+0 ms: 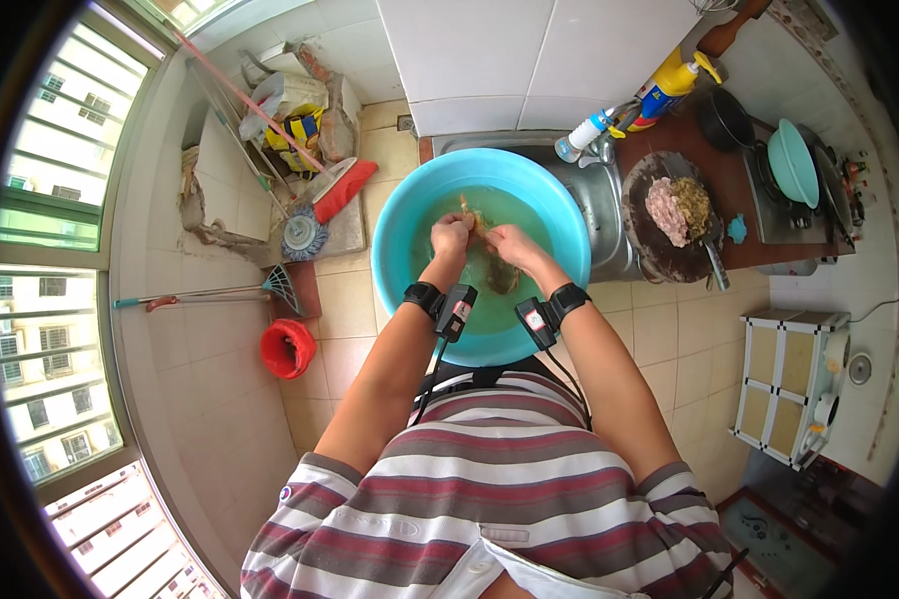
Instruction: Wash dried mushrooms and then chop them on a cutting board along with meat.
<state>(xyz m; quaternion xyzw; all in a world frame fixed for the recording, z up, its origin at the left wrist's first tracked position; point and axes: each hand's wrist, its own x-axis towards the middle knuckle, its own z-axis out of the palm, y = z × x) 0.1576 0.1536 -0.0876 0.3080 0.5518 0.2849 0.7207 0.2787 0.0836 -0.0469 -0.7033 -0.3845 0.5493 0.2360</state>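
In front of me a large light-blue plastic basin (393, 247) holds cloudy greenish water (449, 288). Over the water, my left hand (452, 232) grips a yellowish-brown, limp item (480, 223) whose thin orange-tinted tip rises above the fingers. My right hand (515, 244) pinches the same item from the other side, close to the left. What it is, I cannot tell. Below the hands, a darker brown mass (503, 278) shows under the water; whether it joins the held item is unclear.
The basin rests over a steel sink (603, 232). Right of it, a round chopping board (637, 213) carries minced meat (667, 213), a chopped brown heap (689, 206) and a cleaver (714, 254). A faucet (599, 153) overhangs the sink. A red bin (288, 350) stands left.
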